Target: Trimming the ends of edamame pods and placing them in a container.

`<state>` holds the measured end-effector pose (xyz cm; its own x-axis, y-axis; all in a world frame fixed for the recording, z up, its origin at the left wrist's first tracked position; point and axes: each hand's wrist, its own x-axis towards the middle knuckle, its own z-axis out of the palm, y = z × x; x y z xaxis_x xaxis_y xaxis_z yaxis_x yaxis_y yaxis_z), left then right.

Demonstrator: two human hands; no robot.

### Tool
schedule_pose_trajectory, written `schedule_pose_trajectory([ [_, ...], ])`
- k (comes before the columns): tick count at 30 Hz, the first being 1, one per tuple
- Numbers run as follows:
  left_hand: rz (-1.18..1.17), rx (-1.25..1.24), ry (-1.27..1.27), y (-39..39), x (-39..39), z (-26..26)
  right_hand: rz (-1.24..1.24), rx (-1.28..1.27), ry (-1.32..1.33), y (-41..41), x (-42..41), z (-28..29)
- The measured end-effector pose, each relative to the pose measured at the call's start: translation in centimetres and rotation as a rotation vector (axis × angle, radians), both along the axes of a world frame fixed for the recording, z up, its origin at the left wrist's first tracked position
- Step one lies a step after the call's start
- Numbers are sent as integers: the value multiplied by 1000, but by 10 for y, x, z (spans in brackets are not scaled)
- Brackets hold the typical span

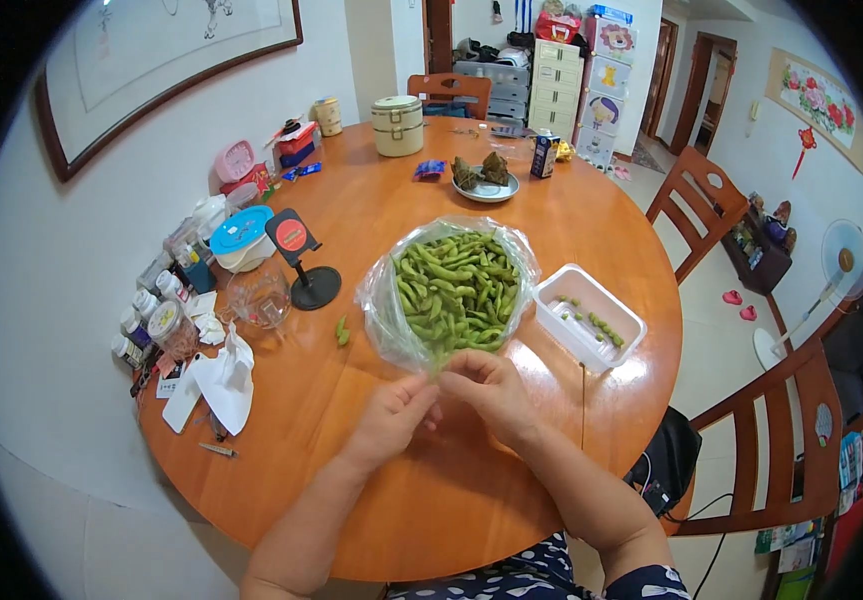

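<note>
A clear plastic bag [380, 315] stands open on the round wooden table, full of green soybean pods [457, 281]. At its near edge my left hand [395, 416] and my right hand [493, 390] meet, fingertips pinched together on a small green pod [435, 373], mostly covered by the fingers. To the right lies a white plastic tray [589, 352] holding several shelled green beans [605, 328]. Left of the bag, empty-looking pod shells [342, 331] rest on the wood.
A black phone stand [315, 288], a clear glass jug [259, 300], a blue-lidded bowl [244, 229], bottles and crumpled white paper [229, 382] crowd the left side. Beyond the bag are a plate [487, 193] with leaf-wrapped dumplings, a carton [544, 155] and a cream food container [397, 127].
</note>
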<state>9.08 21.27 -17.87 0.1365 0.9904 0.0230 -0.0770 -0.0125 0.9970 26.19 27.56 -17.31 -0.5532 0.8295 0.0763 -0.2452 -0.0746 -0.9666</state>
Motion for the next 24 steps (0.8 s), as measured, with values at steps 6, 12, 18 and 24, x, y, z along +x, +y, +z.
schedule_pose_trajectory([
  [6, 93, 239, 402, 0, 4, 1, 1, -72, 1, 0, -1, 3],
  [12, 195, 304, 550, -2, 9, 9, 27, -137, 88, 1, -2, -3],
  [18, 179, 361, 548, -1, 8, 5, -20, -103, 78, 0, -5, -1],
  [24, -30, -86, -105, -4, 2, 11, 35, -96, 6, -1, -1, 13],
])
